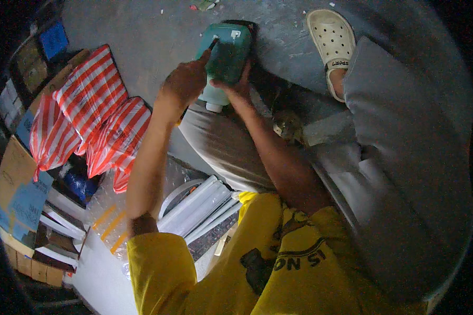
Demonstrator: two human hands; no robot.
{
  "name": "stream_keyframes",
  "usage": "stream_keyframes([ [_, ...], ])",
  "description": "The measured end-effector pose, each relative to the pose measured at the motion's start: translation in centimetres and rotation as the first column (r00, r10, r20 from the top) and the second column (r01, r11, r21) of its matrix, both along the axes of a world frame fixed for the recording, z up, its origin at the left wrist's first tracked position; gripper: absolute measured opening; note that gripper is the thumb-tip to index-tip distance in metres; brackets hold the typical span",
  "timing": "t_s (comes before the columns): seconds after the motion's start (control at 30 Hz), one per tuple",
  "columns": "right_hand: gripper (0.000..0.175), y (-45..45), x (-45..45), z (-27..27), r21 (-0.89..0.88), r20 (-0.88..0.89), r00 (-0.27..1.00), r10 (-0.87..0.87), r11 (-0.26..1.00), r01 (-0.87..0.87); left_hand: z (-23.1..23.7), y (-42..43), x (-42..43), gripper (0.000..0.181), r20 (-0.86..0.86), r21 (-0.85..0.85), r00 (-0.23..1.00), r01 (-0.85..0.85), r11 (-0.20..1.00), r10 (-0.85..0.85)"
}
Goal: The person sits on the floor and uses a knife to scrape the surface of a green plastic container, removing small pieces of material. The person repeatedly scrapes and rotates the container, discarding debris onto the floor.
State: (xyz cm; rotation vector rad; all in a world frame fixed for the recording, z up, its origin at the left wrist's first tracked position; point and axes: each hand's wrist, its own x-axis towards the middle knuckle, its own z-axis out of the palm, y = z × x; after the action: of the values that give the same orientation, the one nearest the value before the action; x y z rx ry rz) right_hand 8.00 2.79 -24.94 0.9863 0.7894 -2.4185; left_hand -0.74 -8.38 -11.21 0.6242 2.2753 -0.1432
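Observation:
A green plastic housing (224,51) is held over the floor in front of me, beyond my knee. White patches mark its far end, and a pale spout-like part (214,106) points towards me. My left hand (184,84) grips a slim dark hand tool (210,50), probably a screwdriver. The tool's tip meets the housing's upper face near the left white patch; whether it touches a screw is too small to tell. My right hand (238,84) clasps the housing's near right side, thumb on top and fingers around the edge. Its underside is hidden.
Red-and-white striped plastic bags (92,92) lie to the left beside cardboard boxes (17,177). Below my left forearm are bubble wrap (110,212) with orange tape and long white tubes (197,204). A cream clog (331,37) is on my foot at the upper right. Scraps (203,4) litter the concrete floor (149,35).

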Motion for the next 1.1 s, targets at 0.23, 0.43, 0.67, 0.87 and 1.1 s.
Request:
stream_keyframes([
  [0.23, 0.145, -0.7, 1.6, -1.8, 0.314, -0.083, 0.984, 0.157, 0.941, -0.124, 2.2, 1.3, 1.0, 0.064, 0.027, -0.064, 0.993, -0.115, 0.991, 0.117],
  [0.43, 0.146, -0.6, 1.9, -2.4, 0.341, -0.057, 0.980, 0.190, 0.927, -0.160, 1.5, 0.9, 1.7, 0.066, 0.010, -0.123, 0.986, -0.161, 0.979, 0.163],
  [0.67, 0.150, 0.8, 0.9, -0.4, 0.272, -0.022, 0.962, 0.272, 0.928, -0.256, 2.4, -0.4, 0.9, 0.065, 0.146, -0.044, 0.949, -0.275, 0.960, 0.279],
  [0.87, 0.147, 0.2, 1.4, -1.1, 0.267, 0.035, 0.962, 0.270, 0.925, -0.270, 0.6, -2.9, 3.6, 0.054, -0.081, -0.105, 0.991, 0.100, 0.989, -0.108],
  [1.1, 0.145, 0.6, 1.2, -2.0, 0.337, -0.005, 0.953, 0.303, 0.898, -0.284, 1.1, -2.1, 3.6, 0.054, -0.123, 0.032, 0.992, -0.038, 0.999, 0.042],
])
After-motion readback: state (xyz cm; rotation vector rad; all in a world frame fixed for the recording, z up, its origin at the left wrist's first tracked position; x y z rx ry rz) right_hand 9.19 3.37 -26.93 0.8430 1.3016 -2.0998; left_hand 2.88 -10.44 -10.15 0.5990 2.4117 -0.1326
